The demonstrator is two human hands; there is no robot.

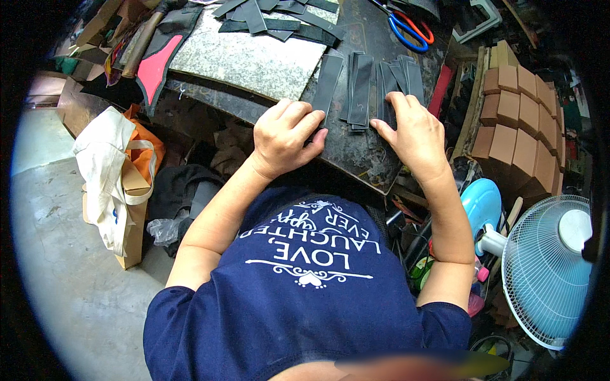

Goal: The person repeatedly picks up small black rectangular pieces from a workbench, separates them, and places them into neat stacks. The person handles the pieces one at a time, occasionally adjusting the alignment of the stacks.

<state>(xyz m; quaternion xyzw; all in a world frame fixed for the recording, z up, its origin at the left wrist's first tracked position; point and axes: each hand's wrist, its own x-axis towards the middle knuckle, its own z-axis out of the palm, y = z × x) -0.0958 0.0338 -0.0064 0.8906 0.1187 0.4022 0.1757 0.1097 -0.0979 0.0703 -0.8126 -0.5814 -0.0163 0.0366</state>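
Even, fairly bright overhead light, soft shadows only; mild sheen on the dark surface (356,152) mid-frame. Heavy fisheye bending and black vignette at all corners. Center sharp, smeared blur patch along the bottom edge.

Two hands: left (284,136), right (412,130), at the table's (356,155) near edge. One pair of scissors (410,28) at the far edge. One granite slab (251,60). One fan (546,270). One tote bag (105,171). Dark strips (359,89): too overlapped for an exact count.

Single head-worn fisheye view, steeply down, close over the workbench (356,159).
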